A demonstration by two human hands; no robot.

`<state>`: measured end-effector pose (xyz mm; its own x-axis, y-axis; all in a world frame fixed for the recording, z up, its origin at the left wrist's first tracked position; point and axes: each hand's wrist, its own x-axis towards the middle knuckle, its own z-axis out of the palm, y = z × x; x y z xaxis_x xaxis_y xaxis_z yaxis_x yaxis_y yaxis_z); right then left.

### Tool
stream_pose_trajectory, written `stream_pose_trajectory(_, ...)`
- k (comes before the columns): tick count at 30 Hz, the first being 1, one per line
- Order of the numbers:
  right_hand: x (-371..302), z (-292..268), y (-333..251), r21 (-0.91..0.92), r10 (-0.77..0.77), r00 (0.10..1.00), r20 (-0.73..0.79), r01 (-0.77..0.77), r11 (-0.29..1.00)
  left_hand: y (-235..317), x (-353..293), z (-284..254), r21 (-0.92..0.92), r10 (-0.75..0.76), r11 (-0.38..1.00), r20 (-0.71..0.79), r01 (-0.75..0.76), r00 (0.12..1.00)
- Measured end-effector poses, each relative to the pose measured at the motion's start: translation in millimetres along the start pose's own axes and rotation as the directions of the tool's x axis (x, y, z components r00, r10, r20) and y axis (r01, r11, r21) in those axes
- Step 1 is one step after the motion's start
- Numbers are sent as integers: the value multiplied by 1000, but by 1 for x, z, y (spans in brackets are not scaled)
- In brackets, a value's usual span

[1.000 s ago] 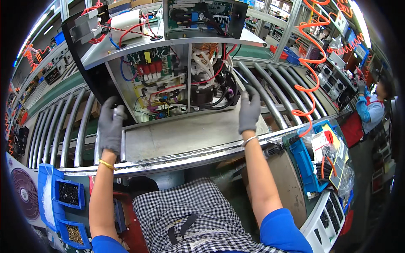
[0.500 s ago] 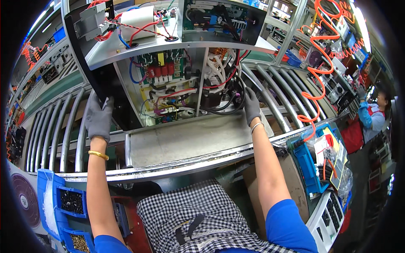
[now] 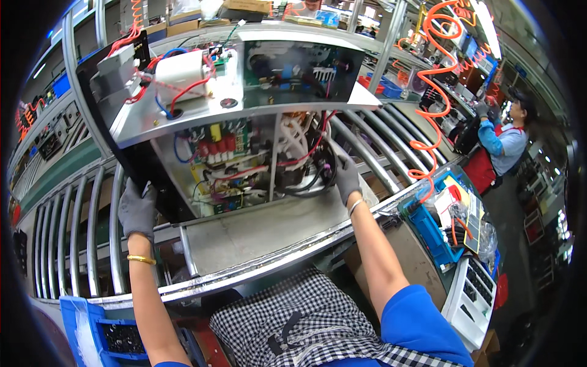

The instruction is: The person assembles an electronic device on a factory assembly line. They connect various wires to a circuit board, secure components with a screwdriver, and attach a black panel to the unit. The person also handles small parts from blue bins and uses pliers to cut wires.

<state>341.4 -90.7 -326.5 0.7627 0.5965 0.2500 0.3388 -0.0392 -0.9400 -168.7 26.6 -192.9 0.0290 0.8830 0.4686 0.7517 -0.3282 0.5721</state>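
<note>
At the left edge of one open metal chassis (image 3: 173,177), which is standing on the table (image 3: 244,241) with its wired inside facing the person, one gloved left hand (image 3: 137,209) is resting against one black panel (image 3: 143,168), half curled; whether it is gripping cannot be told. Along the chassis's right side, one gloved right hand (image 3: 348,177) is lying close, its fingers loosely bent and partly hidden, so any hold cannot be told either. On top of the chassis, one white cylinder (image 3: 179,76) and one dark housing (image 3: 299,73) are sitting. Left of the chassis at least six metal rollers (image 3: 92,235) are showing, and right of it at least three. Nearer the person and right of the chassis, one blue bin (image 3: 424,227) and one white tray (image 3: 451,317) are lying; beyond them, far right of the chassis, one co-worker (image 3: 512,144) is standing.
</note>
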Motion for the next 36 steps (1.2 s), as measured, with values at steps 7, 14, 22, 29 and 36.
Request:
stream_pose_trajectory(7,-115,-7,-61,-176,22,990,-140,-47,983,-35,32,2,-22,-103,994,42,104,994)
stream_pose_trajectory(14,-113,-3,-57,-85,0,989,-150,-13,996,-78,53,18,-27,-12,1000,48,13,999)
stream_pose_trajectory(22,-110,-27,-61,69,11,1000,6,-11,998,-136,48,33,-504,-6,861,120,67,993)
stream_pose_trajectory(29,-150,-73,-75,200,-123,990,63,108,974,7,-85,16,-548,-6,803,387,235,922)
stream_pose_trajectory(36,-214,-22,-142,29,-163,640,751,215,976,132,-183,76,-617,324,736,684,280,653)
